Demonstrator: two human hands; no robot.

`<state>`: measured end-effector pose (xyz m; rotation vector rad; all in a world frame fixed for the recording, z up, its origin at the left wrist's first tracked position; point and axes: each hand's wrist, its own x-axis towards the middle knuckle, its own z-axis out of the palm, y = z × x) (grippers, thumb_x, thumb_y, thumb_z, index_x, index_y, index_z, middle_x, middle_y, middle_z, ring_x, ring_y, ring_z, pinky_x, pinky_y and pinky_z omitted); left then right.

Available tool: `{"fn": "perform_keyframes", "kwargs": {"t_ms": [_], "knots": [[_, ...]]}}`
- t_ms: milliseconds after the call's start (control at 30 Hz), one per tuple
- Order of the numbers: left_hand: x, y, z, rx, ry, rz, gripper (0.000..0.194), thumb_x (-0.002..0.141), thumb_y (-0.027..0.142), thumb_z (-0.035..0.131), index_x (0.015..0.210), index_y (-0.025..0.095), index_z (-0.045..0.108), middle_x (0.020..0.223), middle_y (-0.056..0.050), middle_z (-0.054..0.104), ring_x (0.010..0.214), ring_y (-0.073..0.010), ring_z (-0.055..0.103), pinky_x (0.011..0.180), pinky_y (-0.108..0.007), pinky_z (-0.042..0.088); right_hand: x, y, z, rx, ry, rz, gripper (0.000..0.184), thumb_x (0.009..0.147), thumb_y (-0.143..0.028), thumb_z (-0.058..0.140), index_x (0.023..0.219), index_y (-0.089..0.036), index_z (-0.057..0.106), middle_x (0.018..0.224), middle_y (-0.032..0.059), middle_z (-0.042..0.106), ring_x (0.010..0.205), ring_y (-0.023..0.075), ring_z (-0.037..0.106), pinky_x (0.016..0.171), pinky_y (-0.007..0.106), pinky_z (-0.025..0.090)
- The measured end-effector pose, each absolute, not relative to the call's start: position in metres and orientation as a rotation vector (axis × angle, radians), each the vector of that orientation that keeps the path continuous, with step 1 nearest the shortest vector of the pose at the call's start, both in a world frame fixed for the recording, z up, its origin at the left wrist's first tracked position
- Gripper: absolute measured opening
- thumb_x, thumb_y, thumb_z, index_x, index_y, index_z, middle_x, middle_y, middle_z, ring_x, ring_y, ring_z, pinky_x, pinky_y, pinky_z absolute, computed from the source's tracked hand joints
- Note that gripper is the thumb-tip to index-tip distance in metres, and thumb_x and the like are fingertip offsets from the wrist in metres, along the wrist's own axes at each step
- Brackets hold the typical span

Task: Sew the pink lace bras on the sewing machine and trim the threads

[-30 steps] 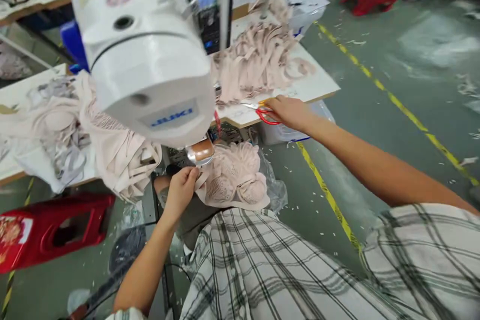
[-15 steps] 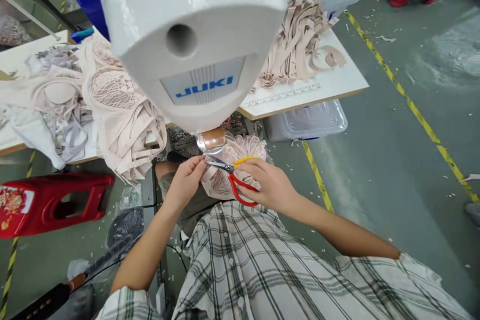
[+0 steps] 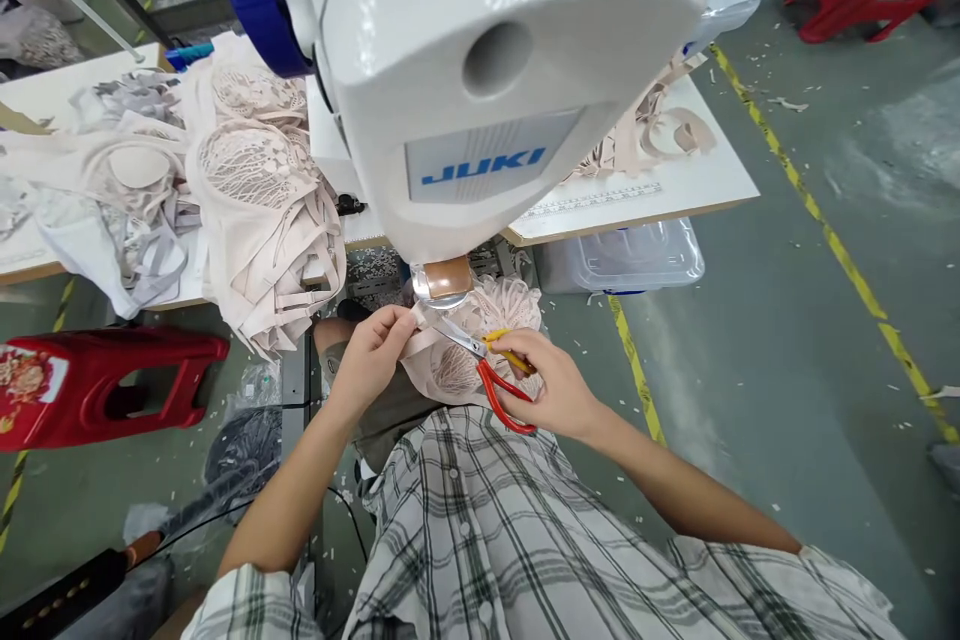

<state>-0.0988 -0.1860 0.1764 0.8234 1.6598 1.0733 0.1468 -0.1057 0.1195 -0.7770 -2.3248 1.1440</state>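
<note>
A white JUKI sewing machine head [image 3: 480, 80] fills the top middle. Just below its metal foot, my left hand [image 3: 373, 358] pinches the edge of a pale pink lace bra piece [image 3: 457, 365]. My right hand [image 3: 551, 390] grips scissors [image 3: 487, 370] with one red and one yellow handle. The blades point up and left, their tips right beside my left fingertips at the fabric edge. Below both hands is my plaid shirt [image 3: 525, 540].
A heap of pink lace bras and straps [image 3: 255, 200] hangs over the left table edge. Strap pieces [image 3: 660, 130] lie on the white table [image 3: 712, 185] to the right, with a clear plastic bin [image 3: 622, 255] under it. A red stool [image 3: 105, 385] stands on the floor at left.
My right hand brought the scissors from the right table down to the fabric by my left hand. The view has tilted closer under the machine head.
</note>
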Motion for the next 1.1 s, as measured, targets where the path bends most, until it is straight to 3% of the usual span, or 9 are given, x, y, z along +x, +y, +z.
{"fn": "perform_keyframes", "kwargs": {"t_ms": [167,433,567,767,933,1100], "knots": [[-0.101,-0.185,0.179,0.916,1.688,0.978,0.034,0.092,0.049,0.056,0.094,0.018,0.069,0.075,0.000,0.061,0.064,-0.0116,0.048,0.058,-0.021,0.038,0.129,-0.106,0.122,-0.757,-2.381,1.182,0.050,0.074,-0.026,0.071,0.122,-0.028,0.055,0.120,0.0077,0.066,0.100,0.0247,0.066,0.079,0.038,0.056],[-0.108,-0.185,0.182,0.974,1.732,0.911,0.030,0.091,0.043,0.055,0.089,0.017,0.070,0.069,0.000,0.062,0.062,-0.0124,0.051,0.057,-0.021,0.041,0.114,-0.098,0.124,-0.785,-2.375,1.234,0.039,0.081,-0.025,0.066,0.120,-0.028,0.060,0.117,0.0049,0.070,0.097,0.0217,0.068,0.081,0.036,0.056],[-0.107,-0.184,0.181,0.899,1.752,0.928,0.032,0.091,0.046,0.057,0.087,0.017,0.069,0.069,0.000,0.062,0.064,-0.0127,0.052,0.060,-0.022,0.043,0.122,-0.101,0.122,-0.820,-2.384,1.231,0.038,0.086,-0.026,0.064,0.124,-0.031,0.061,0.114,0.0034,0.072,0.088,0.0190,0.069,0.075,0.033,0.056],[-0.111,-0.185,0.183,1.029,1.898,0.969,0.028,0.092,0.040,0.055,0.092,0.018,0.073,0.087,-0.005,0.072,0.078,-0.0174,0.063,0.068,-0.024,0.048,0.154,-0.092,0.120,-0.902,-2.434,1.133,0.029,0.087,-0.031,0.062,0.116,-0.030,0.066,0.101,0.0022,0.074,0.067,0.0156,0.065,0.063,0.031,0.054],[-0.121,-0.189,0.176,1.366,2.159,0.836,0.029,0.091,0.031,0.054,0.113,0.019,0.067,0.080,-0.003,0.072,0.073,-0.0164,0.065,0.071,-0.025,0.048,0.173,-0.030,0.126,-1.116,-2.582,0.844,0.033,0.088,-0.038,0.063,0.119,-0.028,0.067,0.110,0.0063,0.073,0.085,0.0222,0.069,0.068,0.033,0.052],[-0.134,-0.185,0.187,1.356,1.771,0.709,0.030,0.094,0.029,0.046,0.113,0.019,0.066,0.095,-0.006,0.075,0.082,-0.0188,0.070,0.071,-0.026,0.053,0.159,0.071,0.129,-1.404,-2.527,0.384,0.041,0.092,-0.038,0.060,0.126,-0.014,0.065,0.121,0.0186,0.069,0.104,0.0264,0.065,0.078,0.034,0.045]]}}
